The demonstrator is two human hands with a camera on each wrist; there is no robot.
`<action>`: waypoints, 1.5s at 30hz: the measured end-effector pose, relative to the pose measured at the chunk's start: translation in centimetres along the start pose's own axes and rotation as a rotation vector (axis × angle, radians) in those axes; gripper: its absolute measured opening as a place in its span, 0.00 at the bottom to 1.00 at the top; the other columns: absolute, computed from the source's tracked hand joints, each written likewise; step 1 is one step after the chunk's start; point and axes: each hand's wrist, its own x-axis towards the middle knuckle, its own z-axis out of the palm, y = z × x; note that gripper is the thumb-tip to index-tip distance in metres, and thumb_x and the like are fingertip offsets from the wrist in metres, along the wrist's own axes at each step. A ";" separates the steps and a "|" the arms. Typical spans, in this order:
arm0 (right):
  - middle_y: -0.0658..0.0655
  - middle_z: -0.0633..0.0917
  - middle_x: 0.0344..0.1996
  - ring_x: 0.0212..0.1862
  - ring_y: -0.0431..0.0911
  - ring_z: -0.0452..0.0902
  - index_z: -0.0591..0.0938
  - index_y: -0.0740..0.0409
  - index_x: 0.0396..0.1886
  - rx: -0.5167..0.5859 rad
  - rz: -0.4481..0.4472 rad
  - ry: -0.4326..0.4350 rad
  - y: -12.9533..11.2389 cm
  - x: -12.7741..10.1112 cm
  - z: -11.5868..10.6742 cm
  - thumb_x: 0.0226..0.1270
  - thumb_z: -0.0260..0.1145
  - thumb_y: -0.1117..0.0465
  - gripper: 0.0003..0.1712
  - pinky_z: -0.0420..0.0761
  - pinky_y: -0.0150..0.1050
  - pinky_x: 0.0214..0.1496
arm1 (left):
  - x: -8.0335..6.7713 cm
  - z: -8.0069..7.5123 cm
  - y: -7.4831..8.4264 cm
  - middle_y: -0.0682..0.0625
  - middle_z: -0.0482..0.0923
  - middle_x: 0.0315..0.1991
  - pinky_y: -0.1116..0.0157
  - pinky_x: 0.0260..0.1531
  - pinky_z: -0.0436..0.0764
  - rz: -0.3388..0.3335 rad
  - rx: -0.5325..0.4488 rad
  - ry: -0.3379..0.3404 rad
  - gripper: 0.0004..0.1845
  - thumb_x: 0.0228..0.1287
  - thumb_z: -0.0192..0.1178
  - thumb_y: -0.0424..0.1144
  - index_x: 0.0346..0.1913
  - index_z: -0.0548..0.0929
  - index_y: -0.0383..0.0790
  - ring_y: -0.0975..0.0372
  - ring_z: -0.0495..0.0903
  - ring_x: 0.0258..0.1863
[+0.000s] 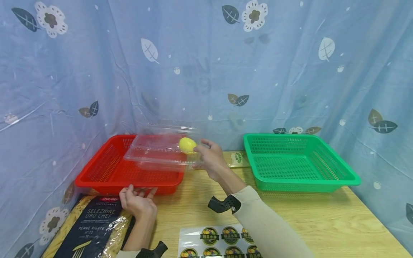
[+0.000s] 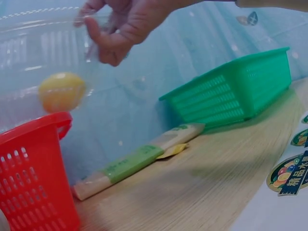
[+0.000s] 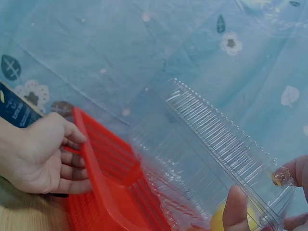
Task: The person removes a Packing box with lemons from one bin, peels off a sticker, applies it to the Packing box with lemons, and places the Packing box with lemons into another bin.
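My right hand pinches the right end of a clear plastic clamshell box held above the red basket. A yellow lemon lies inside the box, close to my right fingers; the left wrist view shows the lemon through the plastic, just over the basket's rim. My left hand grips the front rim of the red basket. In the right wrist view, the left thumb is at the rim and the other fingers are against the outer wall.
A green basket stands at the right. Between the baskets, by the curtain, lies a long packet. A penne rigate bag lies front left. A sheet of round stickers is at the table's front.
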 end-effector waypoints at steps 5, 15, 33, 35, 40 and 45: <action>0.58 0.71 0.49 0.24 0.40 0.56 0.65 0.57 0.75 -0.006 -0.003 0.034 -0.1 -0.4 -1.5 0.67 0.63 0.65 0.37 0.85 0.38 0.30 | 0.0 -0.1 -0.1 0.46 0.72 0.31 0.58 0.18 0.85 -0.005 0.033 -0.002 0.06 0.77 0.48 0.35 0.37 0.69 0.41 0.58 0.78 0.20; 0.61 0.70 0.58 0.26 0.42 0.54 0.64 0.56 0.76 -0.020 -0.016 0.066 -0.4 -1.5 -4.5 0.68 0.62 0.64 0.37 0.85 0.38 0.32 | 0.1 -0.1 -0.3 0.47 0.71 0.30 0.59 0.18 0.86 0.012 0.024 -0.009 0.07 0.77 0.47 0.35 0.36 0.69 0.41 0.58 0.78 0.19; 0.60 0.66 0.60 0.22 0.40 0.55 0.61 0.55 0.78 -0.007 -0.011 0.068 0.4 -2.7 -8.8 0.72 0.61 0.64 0.37 0.80 0.34 0.27 | 0.0 0.0 -0.3 0.48 0.63 0.30 0.59 0.18 0.85 0.006 0.010 -0.008 0.08 0.78 0.47 0.35 0.36 0.67 0.42 0.59 0.77 0.19; 0.61 0.66 0.60 0.25 0.41 0.56 0.61 0.55 0.78 -0.006 -0.007 0.079 0.5 -3.0 -9.3 0.72 0.61 0.63 0.37 0.80 0.34 0.26 | 0.0 0.0 -0.3 0.48 0.63 0.30 0.59 0.18 0.85 0.001 0.008 -0.009 0.08 0.78 0.47 0.35 0.36 0.67 0.42 0.59 0.77 0.19; 0.60 0.66 0.55 0.34 0.44 0.61 0.61 0.55 0.78 0.001 0.003 0.098 0.9 -3.6 -10.4 0.72 0.61 0.63 0.37 0.80 0.34 0.26 | 0.0 -0.1 -0.3 0.48 0.65 0.31 0.59 0.19 0.86 -0.004 0.005 -0.007 0.07 0.78 0.47 0.35 0.37 0.68 0.42 0.59 0.78 0.20; 0.57 0.66 0.44 0.24 0.41 0.56 0.62 0.55 0.78 -0.006 -0.003 0.091 1.2 -4.2 -11.4 0.73 0.59 0.64 0.36 0.81 0.33 0.25 | 0.1 -0.2 -0.3 0.47 0.68 0.32 0.59 0.18 0.85 -0.008 0.000 -0.007 0.07 0.78 0.47 0.35 0.37 0.68 0.41 0.58 0.78 0.20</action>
